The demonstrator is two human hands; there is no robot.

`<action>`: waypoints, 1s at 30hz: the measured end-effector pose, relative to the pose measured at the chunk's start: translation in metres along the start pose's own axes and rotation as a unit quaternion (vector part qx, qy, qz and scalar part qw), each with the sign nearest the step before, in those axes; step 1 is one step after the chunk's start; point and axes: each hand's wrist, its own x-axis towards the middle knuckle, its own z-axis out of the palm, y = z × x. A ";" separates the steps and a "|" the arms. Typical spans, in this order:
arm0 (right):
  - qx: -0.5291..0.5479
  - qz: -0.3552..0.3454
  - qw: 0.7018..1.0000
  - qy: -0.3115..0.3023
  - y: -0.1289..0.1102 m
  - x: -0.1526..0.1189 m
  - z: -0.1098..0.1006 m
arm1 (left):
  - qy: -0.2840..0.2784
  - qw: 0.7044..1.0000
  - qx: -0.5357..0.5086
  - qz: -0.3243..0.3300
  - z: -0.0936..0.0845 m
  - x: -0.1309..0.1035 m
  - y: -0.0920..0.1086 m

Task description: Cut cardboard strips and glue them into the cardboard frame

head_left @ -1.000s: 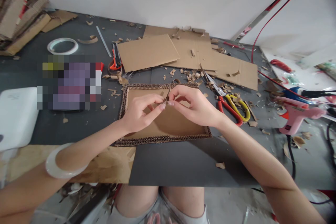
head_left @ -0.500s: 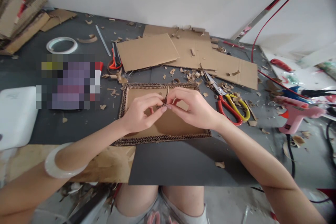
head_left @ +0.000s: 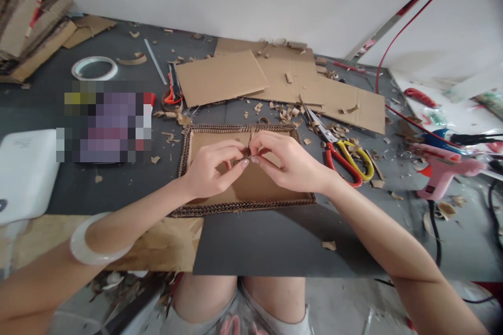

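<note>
My left hand and my right hand meet fingertip to fingertip above a shallow cardboard tray. Both pinch a narrow cardboard strip with a corrugated edge; much of it is hidden behind my fingers. The tray has a flat brown base and a low rim of corrugated strips. Just right of the tray lie scissors with one red and one yellow handle, blades pointing away from me.
Flat cardboard sheets lie behind the tray among scattered scraps. A pink glue gun with a black cord is at right. On the left are a tape roll, an orange-handled tool, a white device and stacked cardboard.
My hands stay nearly in place. The strip's upper end has shifted slightly between my fingertips, and the view has moved a little.
</note>
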 end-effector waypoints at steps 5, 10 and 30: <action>0.035 0.013 0.999 0.003 0.001 0.000 -0.002 | -0.003 1.000 -0.003 -0.011 -0.001 -0.001 -0.002; 0.050 0.019 0.999 0.003 0.003 0.000 -0.003 | -0.002 1.000 -0.001 -0.020 -0.001 -0.001 -0.003; 0.031 0.003 1.000 -0.003 0.000 0.000 -0.001 | -0.011 1.000 -0.011 0.015 0.001 0.000 0.000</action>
